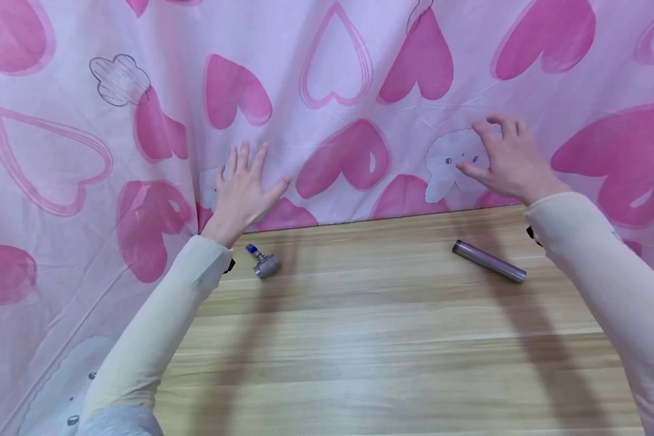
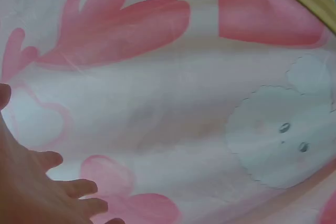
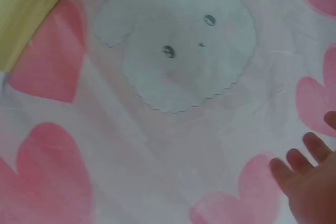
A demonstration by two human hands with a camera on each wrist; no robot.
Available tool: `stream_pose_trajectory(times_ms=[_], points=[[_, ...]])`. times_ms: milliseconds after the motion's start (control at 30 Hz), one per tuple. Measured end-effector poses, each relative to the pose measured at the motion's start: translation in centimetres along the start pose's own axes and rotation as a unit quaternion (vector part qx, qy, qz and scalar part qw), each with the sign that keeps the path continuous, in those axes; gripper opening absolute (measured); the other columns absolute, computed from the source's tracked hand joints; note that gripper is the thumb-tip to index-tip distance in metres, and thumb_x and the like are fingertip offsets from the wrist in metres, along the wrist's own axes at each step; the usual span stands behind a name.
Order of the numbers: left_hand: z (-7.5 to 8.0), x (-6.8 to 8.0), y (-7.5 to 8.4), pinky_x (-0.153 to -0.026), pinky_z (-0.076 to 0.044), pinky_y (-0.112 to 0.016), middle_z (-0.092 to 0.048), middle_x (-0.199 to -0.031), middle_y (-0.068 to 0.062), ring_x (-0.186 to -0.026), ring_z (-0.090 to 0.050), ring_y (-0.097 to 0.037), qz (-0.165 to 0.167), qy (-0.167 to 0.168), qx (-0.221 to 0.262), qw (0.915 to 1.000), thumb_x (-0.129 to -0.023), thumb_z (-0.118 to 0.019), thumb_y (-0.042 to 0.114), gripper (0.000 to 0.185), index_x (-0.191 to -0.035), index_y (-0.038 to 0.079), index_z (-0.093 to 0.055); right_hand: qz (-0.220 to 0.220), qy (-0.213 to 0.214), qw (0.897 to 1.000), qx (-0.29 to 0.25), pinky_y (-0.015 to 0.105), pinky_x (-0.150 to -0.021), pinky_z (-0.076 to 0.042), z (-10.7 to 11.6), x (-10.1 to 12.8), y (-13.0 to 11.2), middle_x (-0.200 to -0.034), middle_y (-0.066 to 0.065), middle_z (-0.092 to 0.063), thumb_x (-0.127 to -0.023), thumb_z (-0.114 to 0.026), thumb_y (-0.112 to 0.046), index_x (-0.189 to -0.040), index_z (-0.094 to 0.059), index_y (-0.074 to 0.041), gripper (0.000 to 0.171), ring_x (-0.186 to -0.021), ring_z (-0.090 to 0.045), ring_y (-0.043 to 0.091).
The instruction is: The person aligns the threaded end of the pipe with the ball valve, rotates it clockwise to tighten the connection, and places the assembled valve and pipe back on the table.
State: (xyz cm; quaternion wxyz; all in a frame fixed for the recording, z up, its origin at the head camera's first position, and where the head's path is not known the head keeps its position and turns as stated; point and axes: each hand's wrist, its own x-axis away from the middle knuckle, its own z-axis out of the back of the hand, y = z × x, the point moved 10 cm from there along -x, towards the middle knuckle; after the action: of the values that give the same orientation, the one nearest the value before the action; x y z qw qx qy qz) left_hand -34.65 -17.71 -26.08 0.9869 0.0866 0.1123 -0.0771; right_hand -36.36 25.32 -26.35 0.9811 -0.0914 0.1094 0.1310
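L hand (image 1: 243,192): fingers straight and spread, palm toward the pink heart-print cloth (image 1: 327,72); reads as flat on it or just off it, can't tell contact for sure. Holds nothing. L wrist view shows fingertips (image 2: 79,187) over the fabric, no pinch.
R hand (image 1: 504,158): fingers bent claw-like, thumb out, tips at the white puppy print (image 1: 451,163) on the cloth. Looks like it's touching or about to gather fabric, but no fold seen between fingers, so not a grip. R wrist view: fingertips (image 3: 296,163) loose beside the print, nothing held.
Cloth: hangs behind and drapes over the far edge and left side of the wooden surface (image 1: 392,351); both hands are up on it, well apart, one per side, prob. to spread or smooth it evenly.
Valve fitting (image 1: 264,263): small metal piece w/ blue end, lies on the surface near the L wrist, untouched.
Metal tube (image 1: 488,261): grey cylinder, lies at a slant on the surface below the R hand, near the R sleeve (image 1: 588,260), untouched.
Sleeves: cream, long, both arms reach fwd over the surface.
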Motion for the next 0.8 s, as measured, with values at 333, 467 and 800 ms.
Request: stream_pose_trajectory(times_ms=[333,467,800], points=[[-4.2,2.2,-4.4,-0.102,-0.022,-0.066,-0.033,-0.149,-0.022,-0.138,-0.028,-0.039,0.014,0.021,0.075,0.9969,-0.091,-0.042,0.063,0.074,-0.149,0.016,-0.034,-0.026,0.012,0.999,-0.028,0.065,-0.1,-0.024,-3.4,1.9,2.5,-0.143,0.031,-0.031,-0.093,-0.056,-0.039,-0.144,-0.038,-0.002,0.065,-0.128,-0.025,0.052],[-6.4,3.5,-7.2,-0.101,-0.024,-0.062,-0.041,-0.14,-0.023,-0.132,-0.031,-0.04,0.056,0.0,0.099,0.9935,-0.094,-0.041,0.059,0.07,-0.139,0.006,-0.046,-0.041,0.004,0.996,-0.08,0.064,-0.097,-0.026,-5.4,2.9,3.6,-0.14,0.033,-0.032,-0.094,-0.055,-0.036,-0.141,-0.04,0.001,0.062,-0.126,-0.025,0.051],[-12.7,5.9,-11.7,-0.105,-0.035,-0.058,-0.054,-0.132,-0.029,-0.124,-0.047,-0.045,0.092,-0.074,0.165,0.9791,-0.1,-0.043,0.041,0.055,-0.128,-0.006,-0.055,-0.081,-0.088,0.988,-0.099,0.068,-0.094,-0.029,-12.1,6.0,6.9,-0.132,0.036,-0.036,-0.096,-0.048,-0.049,-0.135,-0.043,0.006,0.067,-0.118,-0.029,0.052]])
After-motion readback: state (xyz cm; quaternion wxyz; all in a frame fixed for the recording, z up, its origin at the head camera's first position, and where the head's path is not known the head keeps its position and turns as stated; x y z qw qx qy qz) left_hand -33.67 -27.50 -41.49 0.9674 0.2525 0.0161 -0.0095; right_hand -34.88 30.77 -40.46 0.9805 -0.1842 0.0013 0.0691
